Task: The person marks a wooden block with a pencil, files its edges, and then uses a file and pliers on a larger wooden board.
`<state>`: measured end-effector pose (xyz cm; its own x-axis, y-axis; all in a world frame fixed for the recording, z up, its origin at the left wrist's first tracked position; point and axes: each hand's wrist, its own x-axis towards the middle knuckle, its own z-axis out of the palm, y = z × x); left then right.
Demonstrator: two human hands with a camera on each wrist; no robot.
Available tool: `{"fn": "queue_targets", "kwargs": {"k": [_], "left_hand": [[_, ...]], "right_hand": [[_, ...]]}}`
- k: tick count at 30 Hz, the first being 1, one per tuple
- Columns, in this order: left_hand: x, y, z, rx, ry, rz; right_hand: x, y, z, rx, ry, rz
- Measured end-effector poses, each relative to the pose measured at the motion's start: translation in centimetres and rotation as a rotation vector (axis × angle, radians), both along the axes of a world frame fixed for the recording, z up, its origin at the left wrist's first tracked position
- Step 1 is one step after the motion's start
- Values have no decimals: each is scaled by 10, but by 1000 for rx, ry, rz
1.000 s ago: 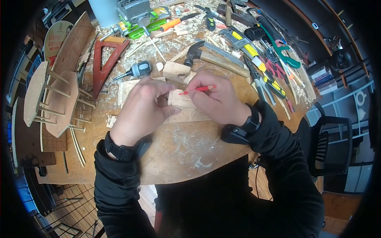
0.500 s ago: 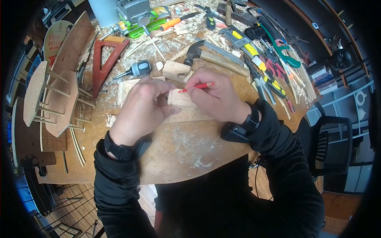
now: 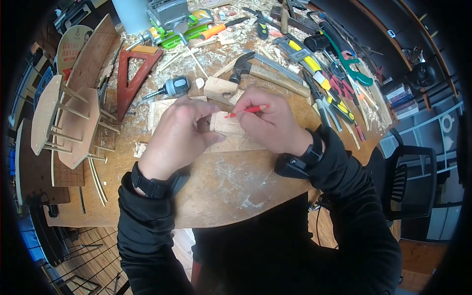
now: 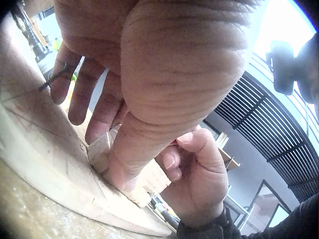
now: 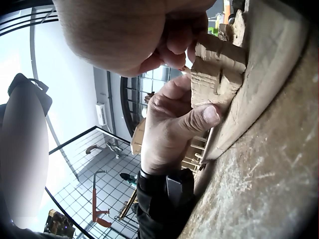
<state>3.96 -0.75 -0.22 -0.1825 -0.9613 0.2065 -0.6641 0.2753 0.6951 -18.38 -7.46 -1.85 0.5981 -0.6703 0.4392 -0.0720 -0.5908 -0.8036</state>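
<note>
My left hand [image 3: 174, 135] holds a small notched wooden block [image 5: 214, 77] with thumb and fingers at its near left side. The block rests on a flat pale wooden board [image 4: 55, 167] with a rounded edge. Across from it, my right hand [image 3: 268, 120] pinches a red pencil [image 3: 257, 108], its tip right at the block's top face in the head view. A screw [image 4: 50, 79] stands up beyond the left fingers in the left wrist view. In the right wrist view, cut slots show on the block's side, and the right hand hides most of the pencil.
Behind the hands lie another wooden block [image 3: 220, 86], a hammer [image 3: 275, 78] and a small screwdriver [image 3: 172, 86]. A red triangle square [image 3: 132, 83] and a wooden model with dowel posts [image 3: 78, 123] stand left. Pliers [image 3: 322, 110] and other tools crowd the right, among wood shavings.
The pencil has shifted slightly and tilted a little in my right hand, its tip staying by the block's top. My left hand keeps its hold. The head view has drifted slightly.
</note>
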Motion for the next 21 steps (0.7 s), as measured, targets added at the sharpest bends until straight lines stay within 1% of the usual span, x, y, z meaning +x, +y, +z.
{"fn": "queue_targets", "kwargs": {"k": [3, 6, 9, 11, 14, 18, 20, 21], "left_hand": [[1, 0, 0, -20, -33, -9], [1, -1, -3, -16, -14, -9], [2, -1, -4, -54, -50, -41], [2, -1, -6, -15, -3, -19], [2, -1, -6, -34, -3, -29], [2, 0, -4, -78, -44, -43], [2, -1, -3, 15, -24, -20], [1, -1, -2, 12, -27, -31]], "right_hand": [[0, 1, 1, -10, 2, 14], [1, 0, 0, 43, -18, -8], [0, -1, 1, -27, -6, -6], [-3, 0, 2, 17, 25, 41], [0, -2, 0, 42, -27, 7], [-2, -3, 0, -6, -16, 41], [-1, -1, 1, 26, -14, -14], [0, 1, 1, 23, -17, -25]]}}
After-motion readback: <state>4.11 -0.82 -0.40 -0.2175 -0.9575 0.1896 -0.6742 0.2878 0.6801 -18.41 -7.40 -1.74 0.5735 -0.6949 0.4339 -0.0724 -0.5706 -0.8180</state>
